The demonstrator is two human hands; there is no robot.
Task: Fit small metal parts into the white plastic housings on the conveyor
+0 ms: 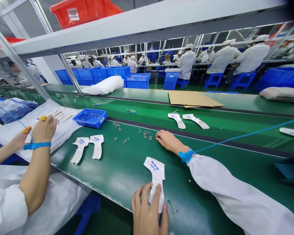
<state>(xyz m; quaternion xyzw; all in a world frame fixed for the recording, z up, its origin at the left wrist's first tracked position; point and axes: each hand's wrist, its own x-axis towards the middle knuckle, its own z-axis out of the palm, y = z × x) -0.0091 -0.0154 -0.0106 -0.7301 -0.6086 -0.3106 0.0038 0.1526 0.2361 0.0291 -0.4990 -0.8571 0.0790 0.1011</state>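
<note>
My left hand lies over the lower end of a white pistol-shaped plastic shell with blue markings, its fingers and thumb around the handle on the green work surface. My right hand, with a blue strap at the wrist, rests farther up the surface. Its fingers are bent and together, and their tips are partly hidden. Just left of those fingertips lie small metal pieces that look like screws; more are scattered farther left. Two similar white shells sit left of my hands.
A co-worker's hands work at the left beside a blue tray. More white shells lie on the green belt beyond my right hand. A blue cord runs right from my wrist strap. Cardboard lies behind the belt.
</note>
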